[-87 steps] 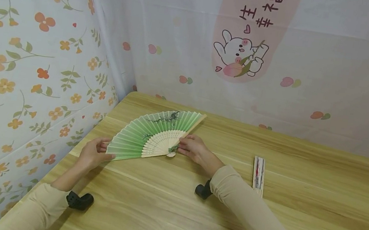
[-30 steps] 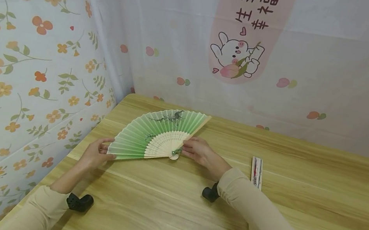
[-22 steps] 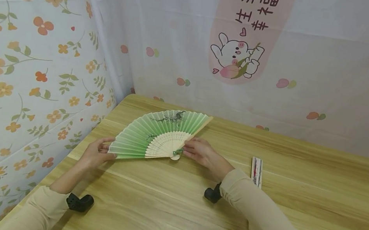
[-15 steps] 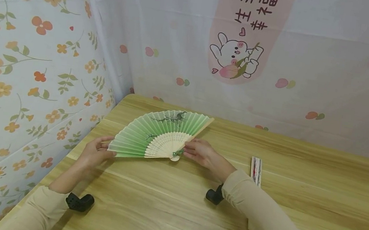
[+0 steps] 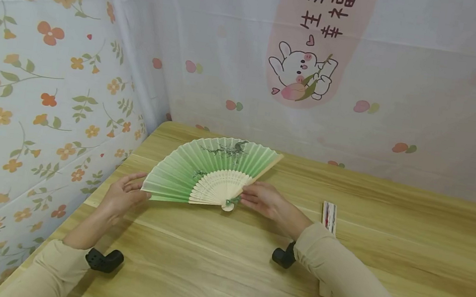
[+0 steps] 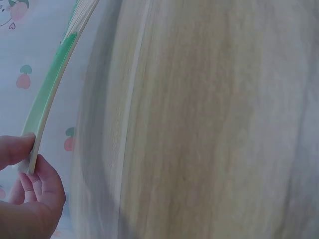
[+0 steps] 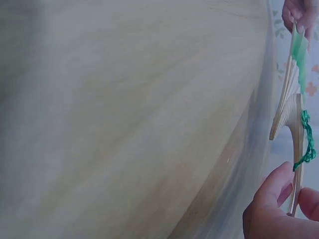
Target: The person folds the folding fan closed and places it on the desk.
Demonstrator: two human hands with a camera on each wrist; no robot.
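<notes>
A green folding fan point(image 5: 175, 172) with a dark branch print and pale carved ribs is spread between both hands. My left hand point(image 5: 123, 196) pinches the outer end of its left side; in the left wrist view, thumb and fingers point(image 6: 47, 181) lie on either face of that guard stick. My right hand point(image 5: 264, 200) grips the right guard stick point(image 5: 267, 167) close to the pivot. Near these fingers a green braided cord point(image 7: 308, 139) hangs from the fan in the right wrist view.
A second, folded fan point(image 5: 329, 216) with a printed white leaf lies on the wooden table point(image 5: 203, 265) at the right, partly behind the right sleeve point(image 5: 339, 269). Patterned cloths point(image 5: 227, 30) hang behind and left of the table. Black camera mounts point(image 5: 104, 260) sit at both wrists.
The spread fan and my right hand have shifted to the right, and the fan's left edge has come up slightly. My left hand keeps its pinch. The folded fan stays put.
</notes>
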